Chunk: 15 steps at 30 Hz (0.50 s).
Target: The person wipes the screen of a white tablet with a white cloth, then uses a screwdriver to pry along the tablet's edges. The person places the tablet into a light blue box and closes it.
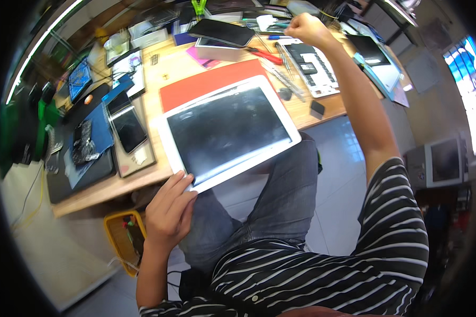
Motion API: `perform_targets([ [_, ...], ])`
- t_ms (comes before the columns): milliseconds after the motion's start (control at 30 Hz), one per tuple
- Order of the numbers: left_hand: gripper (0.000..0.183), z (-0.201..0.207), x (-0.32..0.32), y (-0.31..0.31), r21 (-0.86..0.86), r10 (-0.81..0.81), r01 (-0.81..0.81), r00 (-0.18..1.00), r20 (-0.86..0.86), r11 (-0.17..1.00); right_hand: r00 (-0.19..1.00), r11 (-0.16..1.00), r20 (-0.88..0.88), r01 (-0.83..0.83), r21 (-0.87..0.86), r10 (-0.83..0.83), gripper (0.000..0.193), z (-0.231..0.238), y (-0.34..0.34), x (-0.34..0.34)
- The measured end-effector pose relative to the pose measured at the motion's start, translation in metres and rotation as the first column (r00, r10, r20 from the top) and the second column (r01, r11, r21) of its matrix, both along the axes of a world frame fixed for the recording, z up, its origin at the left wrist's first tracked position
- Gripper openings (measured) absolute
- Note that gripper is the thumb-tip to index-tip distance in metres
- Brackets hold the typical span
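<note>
A white-framed tablet [222, 127] with a dark, glossy screen lies partly on an orange-red mat [211, 79], and its near edge juts past the table over my lap. My left hand [166, 211] grips the tablet's near left corner, fingertips on the white frame. Across the table my right hand [308, 30] is stretched far forward with its fingers curled together. Whatever may be in those fingers is too small or hidden to tell. Close by it are a crumpled white tissue [266, 22], a blue pen [279, 37] and an opened white device shell with black parts [308, 66].
Red-handled pliers [267, 56], tweezers [288, 82] and a small black block [317, 109] sit right of the tablet. A large dark phone [222, 33] rests on a white box [217, 51]. Phones [128, 128] crowd the left side. Below stands a yellow basket [116, 238].
</note>
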<state>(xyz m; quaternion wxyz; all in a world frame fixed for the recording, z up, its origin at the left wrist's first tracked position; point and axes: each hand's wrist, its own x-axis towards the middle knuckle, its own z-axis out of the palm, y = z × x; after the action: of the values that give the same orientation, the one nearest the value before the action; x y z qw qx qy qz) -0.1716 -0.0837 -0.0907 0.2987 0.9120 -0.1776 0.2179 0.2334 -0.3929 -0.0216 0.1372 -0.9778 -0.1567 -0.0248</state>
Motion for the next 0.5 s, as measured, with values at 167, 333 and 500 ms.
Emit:
perform_targets([
  [167,0.018,-0.004,0.004,0.004,0.056,0.001,-0.003,0.999,0.037,0.998,0.999,0.994,0.05,-0.011,-0.109,0.016,0.037,-0.048,0.001,-0.011],
  [333,0.02,-0.013,0.003,0.003,0.042,0.022,-0.027,0.991,0.136,0.999,0.992,0.997,0.123,0.007,-0.075,0.002,0.042,-0.06,-0.005,0.006],
  [500,0.021,-0.013,0.005,0.002,0.002,0.003,-0.004,0.991,0.136,1.0,0.994,0.914,0.084,0.025,0.404,-0.064,0.033,-0.035,-0.024,-0.02],
])
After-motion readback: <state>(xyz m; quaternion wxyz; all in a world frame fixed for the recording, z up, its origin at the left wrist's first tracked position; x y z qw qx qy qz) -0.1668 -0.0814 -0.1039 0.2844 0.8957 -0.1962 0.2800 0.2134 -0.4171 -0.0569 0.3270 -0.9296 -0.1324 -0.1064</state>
